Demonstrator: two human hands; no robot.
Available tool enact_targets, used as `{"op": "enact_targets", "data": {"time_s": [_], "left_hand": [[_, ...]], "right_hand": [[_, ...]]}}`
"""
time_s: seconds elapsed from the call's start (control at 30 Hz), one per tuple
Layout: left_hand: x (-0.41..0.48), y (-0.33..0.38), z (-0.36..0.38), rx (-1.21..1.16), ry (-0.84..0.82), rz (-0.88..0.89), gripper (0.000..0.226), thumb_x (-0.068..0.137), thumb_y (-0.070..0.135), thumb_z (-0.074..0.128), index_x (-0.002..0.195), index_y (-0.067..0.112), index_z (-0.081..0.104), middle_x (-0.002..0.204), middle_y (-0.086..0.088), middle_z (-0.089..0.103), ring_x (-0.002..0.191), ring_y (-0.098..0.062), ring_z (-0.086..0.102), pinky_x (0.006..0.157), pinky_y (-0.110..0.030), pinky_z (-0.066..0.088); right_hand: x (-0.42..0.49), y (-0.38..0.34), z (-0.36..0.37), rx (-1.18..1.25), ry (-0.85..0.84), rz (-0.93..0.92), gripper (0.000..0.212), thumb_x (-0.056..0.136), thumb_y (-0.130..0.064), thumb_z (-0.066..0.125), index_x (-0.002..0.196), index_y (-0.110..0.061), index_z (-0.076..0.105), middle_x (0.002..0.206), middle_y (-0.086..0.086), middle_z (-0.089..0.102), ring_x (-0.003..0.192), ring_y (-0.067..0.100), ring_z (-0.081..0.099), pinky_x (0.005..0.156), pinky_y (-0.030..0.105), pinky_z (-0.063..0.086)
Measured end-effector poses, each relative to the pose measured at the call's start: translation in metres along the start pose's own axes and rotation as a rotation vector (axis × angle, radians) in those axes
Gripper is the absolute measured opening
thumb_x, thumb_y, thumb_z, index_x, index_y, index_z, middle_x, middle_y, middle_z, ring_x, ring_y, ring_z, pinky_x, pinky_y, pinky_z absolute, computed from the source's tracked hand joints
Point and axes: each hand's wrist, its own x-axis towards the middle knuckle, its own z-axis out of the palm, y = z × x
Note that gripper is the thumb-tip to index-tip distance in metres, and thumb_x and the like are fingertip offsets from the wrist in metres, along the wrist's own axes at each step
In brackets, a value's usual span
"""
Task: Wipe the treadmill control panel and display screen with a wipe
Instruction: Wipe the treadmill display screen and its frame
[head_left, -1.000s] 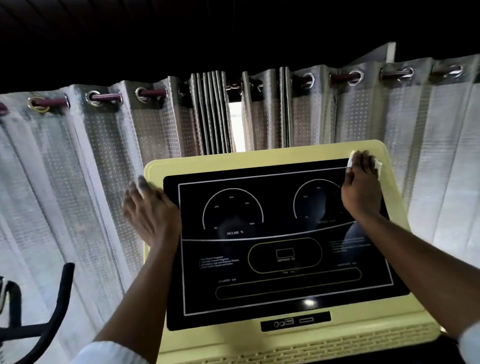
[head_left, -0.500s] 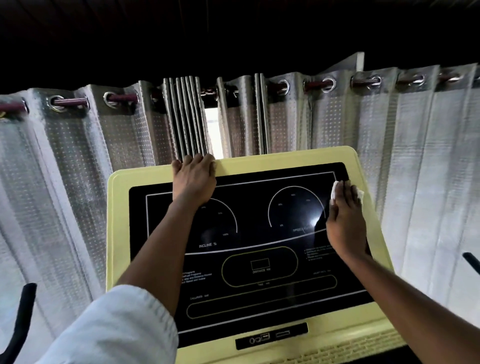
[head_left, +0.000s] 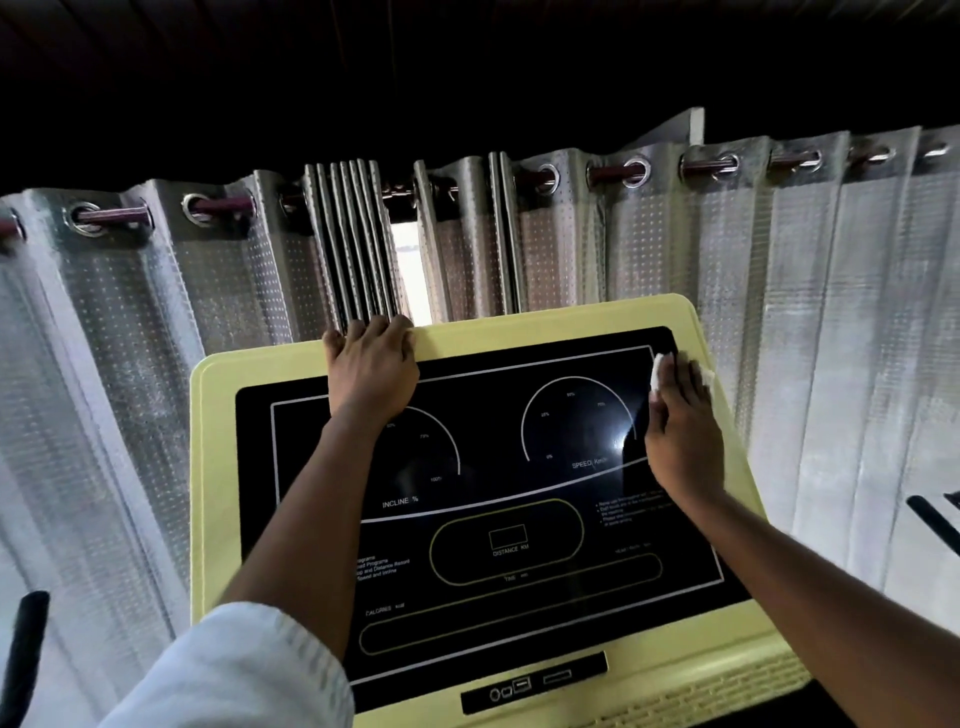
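Treadmill control panel (head_left: 223, 467) across the lower middle of the view: pale yellow plastic with rounded corners, its face tilted toward the viewer. Set into it, a large glossy black display screen (head_left: 519, 525) outlined in white. On the screen, two dial arcs labelled INCLINE % at left and SPEED at right, a yellow oval below them marked DISTANCE KM, and a long narrow oval along the bottom. Under the screen, a small black strip of ports (head_left: 535, 683), then a ribbed yellow grille (head_left: 727, 696).

At the panel's top edge, left of centre, the left hand (head_left: 371, 371), palm over the upper border of the screen, fingers hooked over the yellow rim and gripping it. On that forearm, a white sleeve (head_left: 234, 670), large in the lower left corner.

Near the screen's upper right corner, the right hand (head_left: 683, 431), fingers straight and flat, not clenched, pressing a small white wipe (head_left: 658, 371) against the glass. Wipe mostly hidden beneath the fingers, showing at either side of the fingertips, close to the screen's right border and beside the SPEED dial. Bright glare on the glass just left of that hand.

Behind the panel, silvery dotted curtains (head_left: 156, 364) hung by metal eyelets on a dark red rod (head_left: 223, 207), with a narrow bright gap above the left hand. Black bar (head_left: 26, 649) at the lower left edge, another dark bar (head_left: 935, 525) at the right edge.
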Motion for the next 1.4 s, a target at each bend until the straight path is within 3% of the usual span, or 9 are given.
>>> {"op": "enact_targets", "data": {"time_s": [0.1, 0.27, 0.53, 0.73, 0.93, 1.03, 1.13, 1.33, 1.4], "left_hand": [[0.000, -0.001, -0.001, 0.004, -0.007, 0.004, 0.033, 0.101, 0.036, 0.032, 0.122, 0.027, 0.056, 0.123, -0.001, 0.060, 0.120, -0.027, 0.046, 0.107, -0.049, 0.022], [-0.001, 0.001, -0.004, 0.007, 0.005, 0.021, 0.031, 0.102, 0.035, 0.032, 0.119, 0.024, 0.056, 0.119, -0.003, 0.060, 0.118, -0.029, 0.047, 0.104, -0.049, 0.022], [-0.001, -0.002, -0.004, 0.001, -0.014, 0.021, 0.031, 0.102, 0.036, 0.031, 0.119, 0.025, 0.055, 0.120, -0.002, 0.059, 0.119, -0.029, 0.046, 0.107, -0.049, 0.020], [0.000, -0.003, -0.003, -0.012, -0.023, 0.029, 0.032, 0.102, 0.037, 0.031, 0.120, 0.026, 0.056, 0.122, 0.000, 0.059, 0.120, -0.027, 0.046, 0.107, -0.049, 0.021], [0.002, -0.007, -0.004, -0.015, -0.048, 0.050, 0.034, 0.102, 0.038, 0.032, 0.125, 0.027, 0.056, 0.125, 0.001, 0.059, 0.121, -0.027, 0.047, 0.106, -0.048, 0.022], [0.002, -0.008, -0.003, -0.023, -0.040, 0.055, 0.034, 0.102, 0.038, 0.032, 0.124, 0.027, 0.056, 0.123, 0.002, 0.059, 0.119, -0.026, 0.047, 0.105, -0.048, 0.023], [0.002, -0.008, -0.004, -0.028, -0.045, 0.064, 0.034, 0.102, 0.038, 0.032, 0.123, 0.027, 0.056, 0.123, 0.002, 0.059, 0.119, -0.025, 0.048, 0.105, -0.048, 0.024], [0.001, -0.008, -0.007, -0.035, -0.051, 0.065, 0.034, 0.103, 0.038, 0.032, 0.123, 0.026, 0.056, 0.124, 0.001, 0.059, 0.120, -0.025, 0.047, 0.106, -0.047, 0.022], [0.001, -0.008, -0.007, -0.036, -0.051, 0.064, 0.034, 0.103, 0.039, 0.032, 0.124, 0.026, 0.056, 0.124, 0.001, 0.059, 0.121, -0.025, 0.047, 0.105, -0.046, 0.022]], "right_hand": [[0.025, -0.008, 0.001, 0.013, 0.011, 0.022, 0.054, 0.103, -0.026, 0.025, 0.155, -0.010, 0.027, 0.162, 0.012, 0.025, 0.152, 0.025, 0.017, 0.125, 0.041, 0.017], [-0.065, -0.022, 0.007, 0.033, 0.013, 0.007, 0.052, 0.106, -0.029, 0.026, 0.155, -0.013, 0.029, 0.162, 0.008, 0.024, 0.153, 0.023, 0.017, 0.125, 0.037, 0.014], [0.017, -0.035, 0.012, -0.009, 0.036, 0.053, 0.054, 0.103, -0.023, 0.026, 0.155, -0.011, 0.026, 0.163, 0.010, 0.022, 0.153, 0.023, 0.016, 0.123, 0.046, 0.020], [-0.041, -0.050, 0.017, -0.005, -0.044, -0.112, 0.052, 0.105, -0.023, 0.028, 0.156, -0.015, 0.025, 0.163, 0.008, 0.023, 0.154, 0.020, 0.014, 0.125, 0.042, 0.019], [0.010, -0.065, 0.016, 0.004, 0.044, 0.117, 0.053, 0.104, -0.016, 0.032, 0.156, -0.007, 0.023, 0.164, 0.013, 0.018, 0.154, 0.024, 0.012, 0.125, 0.045, 0.014], [-0.073, -0.091, 0.023, -0.006, -0.042, -0.043, 0.052, 0.105, -0.020, 0.031, 0.156, -0.012, 0.023, 0.164, 0.007, 0.019, 0.154, 0.017, 0.011, 0.126, 0.040, 0.016], [-0.061, -0.081, 0.021, -0.012, -0.104, -0.184, 0.052, 0.105, -0.024, 0.029, 0.156, -0.015, 0.023, 0.163, 0.005, 0.021, 0.153, 0.017, 0.012, 0.125, 0.040, 0.019], [-0.015, -0.086, 0.026, -0.012, 0.030, 0.063, 0.053, 0.104, -0.019, 0.029, 0.156, -0.011, 0.023, 0.164, 0.009, 0.020, 0.153, 0.022, 0.014, 0.124, 0.047, 0.019], [-0.064, -0.104, 0.032, -0.017, -0.027, -0.072, 0.053, 0.104, -0.021, 0.030, 0.155, -0.012, 0.025, 0.163, 0.007, 0.023, 0.153, 0.019, 0.016, 0.125, 0.041, 0.019]]}}
